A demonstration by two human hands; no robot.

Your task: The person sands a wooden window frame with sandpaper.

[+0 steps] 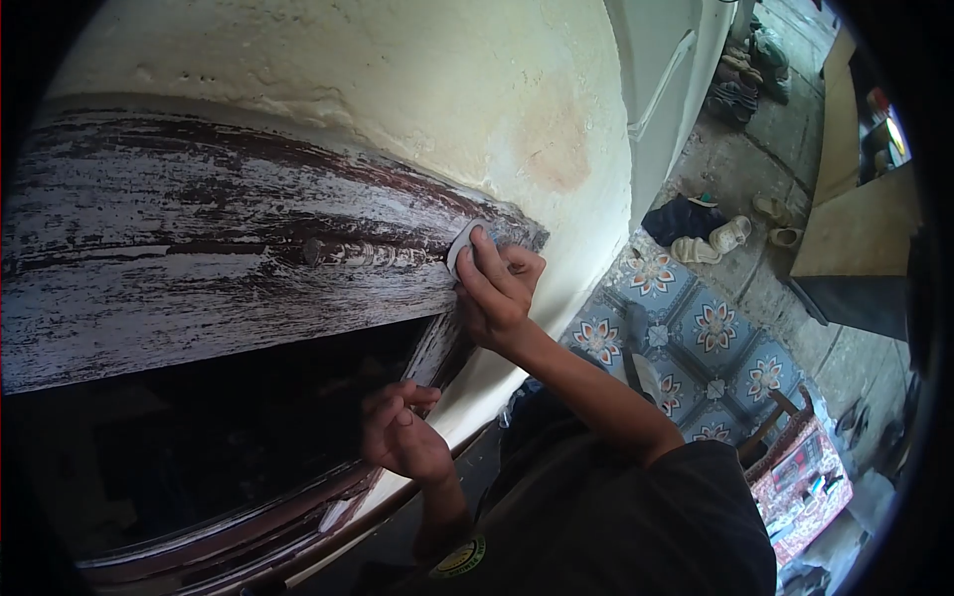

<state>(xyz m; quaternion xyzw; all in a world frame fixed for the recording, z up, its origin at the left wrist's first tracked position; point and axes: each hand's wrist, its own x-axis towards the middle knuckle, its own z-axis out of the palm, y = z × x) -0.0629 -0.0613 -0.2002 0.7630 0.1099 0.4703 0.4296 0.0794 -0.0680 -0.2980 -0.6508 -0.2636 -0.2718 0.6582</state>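
My right hand (499,288) presses a small light grey folded piece (461,246), maybe sandpaper, against the right end of a weathered wooden frame (179,238). Its fingers are pinched on the piece. The frame's pale paint is worn, with dark reddish-brown wood showing through. My left hand (405,432) is lower, raised near the frame's side post, with loosely bent fingers apart and nothing visible in it. A dark opening (229,437) lies below the wide board.
A cream plaster wall (477,89) surrounds the frame. Patterned floor tiles (715,328), shoes (730,234), a wooden cabinet (860,223) and a red-and-white patterned cloth (780,536) with items on it are at the right.
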